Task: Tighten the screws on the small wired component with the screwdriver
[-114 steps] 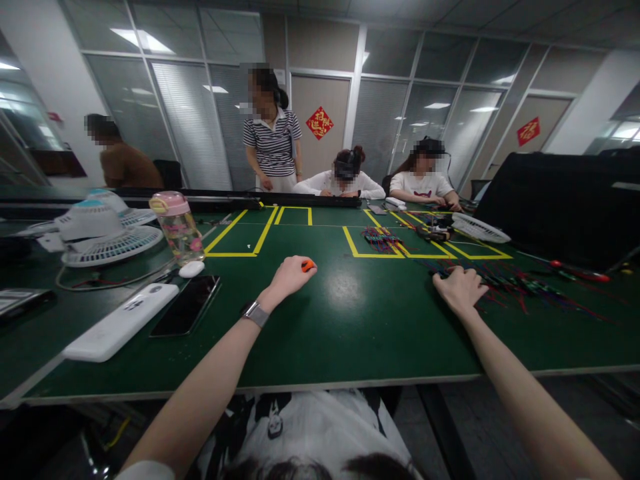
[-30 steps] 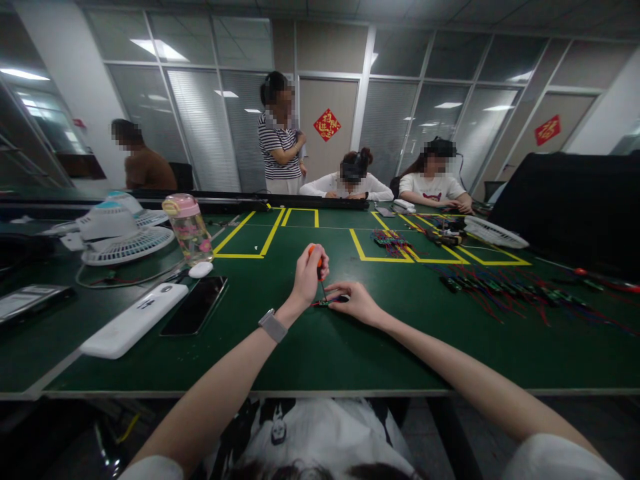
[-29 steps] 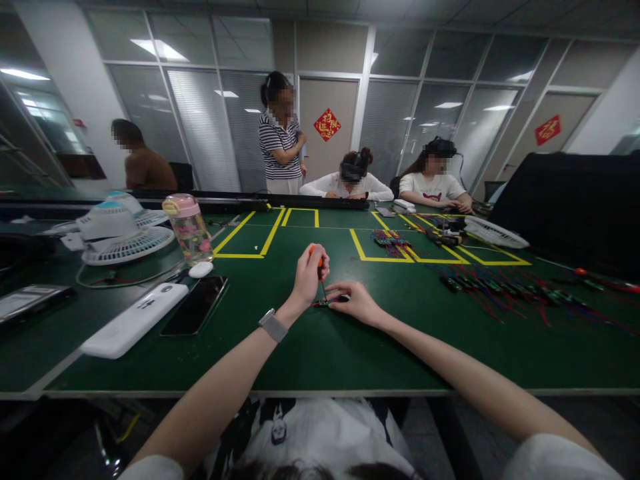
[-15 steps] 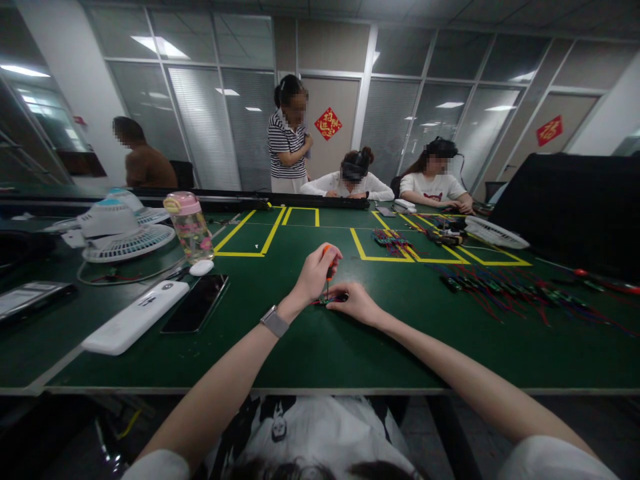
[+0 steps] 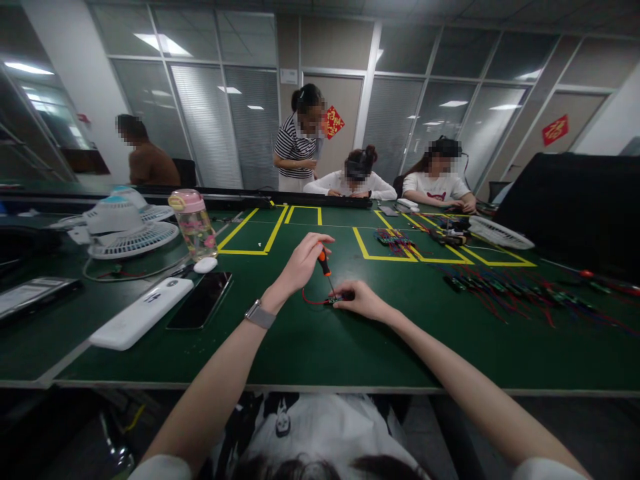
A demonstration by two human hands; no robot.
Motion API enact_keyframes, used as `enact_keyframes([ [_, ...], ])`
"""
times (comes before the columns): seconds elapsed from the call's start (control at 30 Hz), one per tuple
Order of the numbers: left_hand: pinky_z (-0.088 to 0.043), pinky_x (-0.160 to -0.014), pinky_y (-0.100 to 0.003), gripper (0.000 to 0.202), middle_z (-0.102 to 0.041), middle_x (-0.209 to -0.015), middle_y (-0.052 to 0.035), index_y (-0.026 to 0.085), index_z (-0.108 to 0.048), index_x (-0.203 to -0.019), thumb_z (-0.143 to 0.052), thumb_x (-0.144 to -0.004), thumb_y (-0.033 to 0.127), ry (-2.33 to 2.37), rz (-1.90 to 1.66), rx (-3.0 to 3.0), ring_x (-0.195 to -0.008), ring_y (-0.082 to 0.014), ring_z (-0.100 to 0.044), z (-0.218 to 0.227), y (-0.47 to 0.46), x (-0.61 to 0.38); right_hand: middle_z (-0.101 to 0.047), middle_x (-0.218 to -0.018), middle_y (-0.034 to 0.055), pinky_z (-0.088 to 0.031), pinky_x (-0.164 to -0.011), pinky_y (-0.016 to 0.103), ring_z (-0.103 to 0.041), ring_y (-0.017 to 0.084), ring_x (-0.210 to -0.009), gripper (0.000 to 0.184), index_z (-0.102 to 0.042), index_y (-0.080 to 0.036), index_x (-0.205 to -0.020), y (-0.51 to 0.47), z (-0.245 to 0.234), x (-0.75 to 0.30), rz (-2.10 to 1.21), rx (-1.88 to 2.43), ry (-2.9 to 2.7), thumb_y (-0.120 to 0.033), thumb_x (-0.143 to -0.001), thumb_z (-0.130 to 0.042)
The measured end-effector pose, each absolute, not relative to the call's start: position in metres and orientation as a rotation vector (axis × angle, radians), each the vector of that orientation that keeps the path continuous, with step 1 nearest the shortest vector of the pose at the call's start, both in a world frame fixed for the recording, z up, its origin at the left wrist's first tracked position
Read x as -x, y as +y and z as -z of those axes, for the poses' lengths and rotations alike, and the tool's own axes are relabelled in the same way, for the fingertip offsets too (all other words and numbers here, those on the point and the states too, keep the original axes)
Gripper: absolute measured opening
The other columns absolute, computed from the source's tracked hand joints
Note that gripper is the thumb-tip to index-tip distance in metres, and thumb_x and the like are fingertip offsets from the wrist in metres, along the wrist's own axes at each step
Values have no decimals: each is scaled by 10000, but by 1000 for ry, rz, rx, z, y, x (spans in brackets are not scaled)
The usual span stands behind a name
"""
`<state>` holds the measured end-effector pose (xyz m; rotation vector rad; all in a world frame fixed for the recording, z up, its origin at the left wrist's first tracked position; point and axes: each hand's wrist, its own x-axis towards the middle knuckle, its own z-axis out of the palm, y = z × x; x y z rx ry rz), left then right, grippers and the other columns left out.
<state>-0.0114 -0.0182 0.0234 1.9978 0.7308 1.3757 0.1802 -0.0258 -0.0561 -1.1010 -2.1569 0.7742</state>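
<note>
While the left hand (image 5: 301,263) loosely grasps the orange-and-black screwdriver (image 5: 325,268) by its handle, the right hand (image 5: 363,302) has its fingers pinching a small green circuit board (image 5: 333,301) at the surface of the counter (image 5: 310,355). Whether the slanted tip is seated cannot be told. With that lean and so light a hold, it could skid, scratching the board or jabbing the right fingers just beside it. Also, the red wire (image 5: 306,298) looping out left of them might snag and tug the board askew.

Left of the left fingers, the black smartphone (image 5: 201,300) shows no readable brand; marks on the white oblong device (image 5: 137,319) beyond it are illegible. Well beyond both hands, rightward, a red diamond sign (image 5: 555,131) reads 福; a standing person (image 5: 297,143) partly covers the gold characters on another red diamond (image 5: 335,122).
</note>
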Motion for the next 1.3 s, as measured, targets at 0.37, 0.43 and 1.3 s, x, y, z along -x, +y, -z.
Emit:
enact_keyframes([
  [0.37, -527, -731, -260, 205, -608, -991, -61, 175, -535, -1081, -456, -913, 262, 683, -1389, -1920, -835, -137, -639, -19, -15, 3, -634, -736, 40, -419, -621, 246, -562, 137, -655, 141, -745, -154, -805, -18, 56, -167, -386, 1227, -2145, -276, -736, -721],
  [0.43, -533, -742, -259, 251, -596, -1026, -71, 181, -521, -1145, -427, -919, 237, 675, -1363, -1905, -874, -141, -636, -19, -13, 5, -631, -752, 43, -422, -631, 244, -565, 134, -661, 143, -752, -160, -829, -15, 57, -165, -353, 1200, -2141, -270, -750, -707],
  [1.3, -519, -711, -244, 202, -629, -905, -29, 182, -663, -991, -634, -803, 250, 775, -1613, -1839, -749, -119, -616, -13, -4, 6, -647, -778, 40, -414, -617, 242, -551, 128, -667, 148, -744, -156, -859, -12, 62, -174, -462, 1163, -2142, -244, -759, -679],
])
